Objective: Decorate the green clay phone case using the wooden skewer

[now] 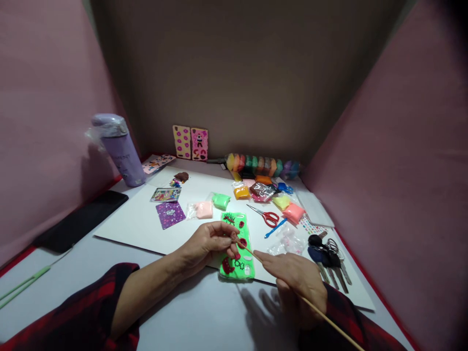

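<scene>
Between the thumb and fingers of my left hand (215, 240) is a small brown clay piece (234, 236). My right hand (298, 280) is closed around a long thin wooden stick (249, 250), whose tip meets the brown piece. Below my left fingers lies a bright green phone case (234, 274) with dark red shapes, black dots and a white piece on it. Part of the case is hidden by my left hand. Red-handled scissors (267, 217) and a blue tool (275, 228) rest to the right of the case.
A purple bottle (124, 156) and a black phone (82, 217) stand at left. Clay packets (221, 201) lie on the white board (135, 219). Keys (332, 270) are at right. Two decorated cases (190, 143) lean on the back wall. A purple card (170, 215) lies left.
</scene>
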`<state>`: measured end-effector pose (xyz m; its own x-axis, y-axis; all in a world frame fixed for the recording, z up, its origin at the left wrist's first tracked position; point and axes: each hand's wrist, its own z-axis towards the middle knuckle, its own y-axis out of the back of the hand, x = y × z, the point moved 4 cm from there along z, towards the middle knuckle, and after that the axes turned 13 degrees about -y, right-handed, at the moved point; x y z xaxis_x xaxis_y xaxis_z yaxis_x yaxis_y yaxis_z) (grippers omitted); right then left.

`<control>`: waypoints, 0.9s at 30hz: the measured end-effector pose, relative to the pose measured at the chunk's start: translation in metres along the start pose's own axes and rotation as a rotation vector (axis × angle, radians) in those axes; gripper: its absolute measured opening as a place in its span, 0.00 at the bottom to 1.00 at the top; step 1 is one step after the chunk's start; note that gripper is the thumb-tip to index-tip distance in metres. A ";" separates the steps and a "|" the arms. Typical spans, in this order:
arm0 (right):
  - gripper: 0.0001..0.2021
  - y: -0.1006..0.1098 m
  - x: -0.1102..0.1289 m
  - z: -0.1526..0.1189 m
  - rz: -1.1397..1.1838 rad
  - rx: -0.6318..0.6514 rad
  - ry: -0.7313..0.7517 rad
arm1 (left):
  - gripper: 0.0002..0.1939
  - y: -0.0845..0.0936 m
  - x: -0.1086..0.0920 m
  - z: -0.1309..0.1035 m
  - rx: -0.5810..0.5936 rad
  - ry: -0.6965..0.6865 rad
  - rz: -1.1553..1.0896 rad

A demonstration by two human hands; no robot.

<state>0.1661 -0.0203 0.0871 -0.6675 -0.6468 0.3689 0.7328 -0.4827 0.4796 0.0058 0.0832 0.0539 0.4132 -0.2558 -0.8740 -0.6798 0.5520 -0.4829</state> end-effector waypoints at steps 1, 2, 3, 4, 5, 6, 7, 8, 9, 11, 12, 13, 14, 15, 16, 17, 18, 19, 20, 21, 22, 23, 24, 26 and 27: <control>0.14 0.000 0.000 0.001 -0.005 -0.003 0.003 | 0.12 0.000 0.000 0.000 0.004 -0.003 -0.003; 0.14 0.000 0.001 0.001 -0.014 -0.003 0.004 | 0.12 -0.001 0.000 -0.001 0.009 -0.005 -0.006; 0.13 0.000 0.002 0.002 -0.024 -0.002 0.003 | 0.12 -0.001 -0.001 -0.001 0.012 -0.006 -0.008; 0.13 -0.001 0.002 0.003 -0.032 0.000 -0.001 | 0.12 -0.002 -0.001 -0.001 0.013 -0.006 -0.008; 0.13 -0.001 0.003 0.003 -0.037 0.003 -0.006 | 0.12 -0.002 -0.001 -0.001 0.013 -0.003 -0.005; 0.13 -0.001 0.003 0.004 -0.035 0.003 -0.015 | 0.12 -0.003 -0.001 -0.001 0.013 -0.001 -0.001; 0.13 -0.001 0.003 0.004 -0.028 -0.001 -0.021 | 0.11 -0.003 -0.001 -0.001 0.013 0.001 0.001; 0.13 -0.002 0.002 0.003 -0.017 0.003 -0.024 | 0.11 -0.003 -0.001 -0.001 0.013 0.001 0.001; 0.13 -0.002 0.002 0.003 -0.007 0.004 -0.024 | 0.11 -0.004 -0.002 -0.001 0.014 0.001 -0.004; 0.14 -0.002 0.001 0.001 0.007 0.007 -0.017 | 0.12 -0.003 -0.002 0.000 0.016 0.000 -0.014; 0.14 -0.001 0.001 0.001 0.009 0.005 -0.012 | 0.12 -0.003 -0.002 0.000 0.015 -0.002 -0.017; 0.14 -0.001 0.000 0.001 0.007 0.005 -0.009 | 0.12 -0.002 -0.002 0.000 0.016 -0.002 -0.017; 0.14 -0.001 0.000 0.001 0.002 0.006 -0.010 | 0.12 -0.001 -0.001 0.000 0.017 -0.001 -0.017; 0.14 0.000 0.000 0.001 -0.003 0.008 -0.013 | 0.12 -0.001 -0.001 0.000 0.018 0.000 -0.017; 0.14 0.000 0.000 0.001 -0.009 0.013 -0.014 | 0.12 0.000 0.000 0.000 0.020 0.000 -0.019; 0.14 0.000 0.000 0.002 -0.014 0.017 -0.014 | 0.12 0.000 0.000 0.000 0.024 0.000 -0.021; 0.14 0.000 0.001 0.003 -0.018 0.020 -0.013 | 0.12 0.000 0.001 -0.001 0.028 -0.001 -0.023; 0.14 0.000 0.001 0.003 -0.021 0.019 -0.010 | 0.12 0.000 0.001 -0.001 0.034 -0.002 -0.023; 0.14 0.000 0.002 0.003 -0.023 0.018 -0.007 | 0.12 0.000 0.001 -0.001 0.039 -0.003 -0.023; 0.14 -0.001 0.002 0.004 -0.027 0.015 -0.006 | 0.12 0.000 0.001 -0.001 0.043 0.000 -0.023; 0.14 -0.001 0.002 0.003 -0.030 0.016 -0.008 | 0.12 0.000 0.001 0.000 0.045 0.004 -0.022; 0.14 -0.002 0.002 0.003 -0.029 0.016 -0.011 | 0.12 0.000 0.001 0.000 0.044 0.008 -0.021; 0.14 -0.002 0.001 0.002 -0.023 0.011 -0.012 | 0.13 0.000 0.002 0.000 0.040 0.014 -0.019; 0.13 -0.003 0.000 0.000 -0.003 0.002 -0.011 | 0.13 0.001 0.003 0.000 0.031 0.023 -0.015; 0.13 -0.003 0.000 0.000 0.006 0.002 -0.009 | 0.13 0.001 0.004 0.000 0.029 0.026 -0.013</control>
<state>0.1642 -0.0189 0.0852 -0.6639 -0.6447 0.3789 0.7368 -0.4776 0.4785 0.0066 0.0824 0.0500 0.4055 -0.2833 -0.8691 -0.6565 0.5713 -0.4926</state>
